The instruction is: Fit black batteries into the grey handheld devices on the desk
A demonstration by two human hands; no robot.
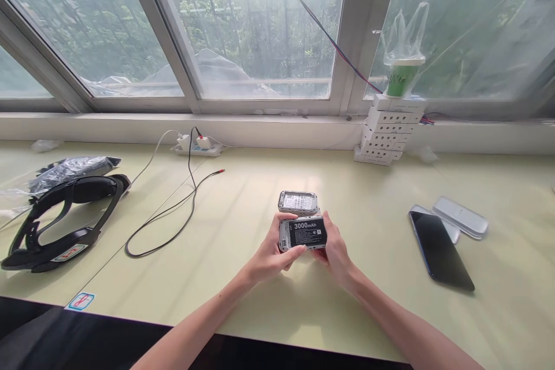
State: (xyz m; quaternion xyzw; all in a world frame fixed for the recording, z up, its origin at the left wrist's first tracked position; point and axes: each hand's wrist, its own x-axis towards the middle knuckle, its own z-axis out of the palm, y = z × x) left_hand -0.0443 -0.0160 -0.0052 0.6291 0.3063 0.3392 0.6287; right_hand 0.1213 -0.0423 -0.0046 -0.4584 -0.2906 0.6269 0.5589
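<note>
A small device with an exposed black battery (pixel 307 232), printed "3000mAh", is held between both hands above the table. My left hand (pixel 274 251) grips its left end, with the thumb along the lower edge and fingers at the upper left. My right hand (pixel 337 248) is closed around the right end, next to the battery. Just behind the device lies a pale open shell (pixel 298 201) with a printed label inside. Some fingertips are hidden beneath the held device.
A black head strap (pixel 69 219) lies left, with a black cable (pixel 191 214) beside it. At the back are a power strip (pixel 198 148) and stacked white boxes (pixel 390 130) topped by a green cup (pixel 402 80). A phone (pixel 442 251) and clear case (pixel 460 217) lie right.
</note>
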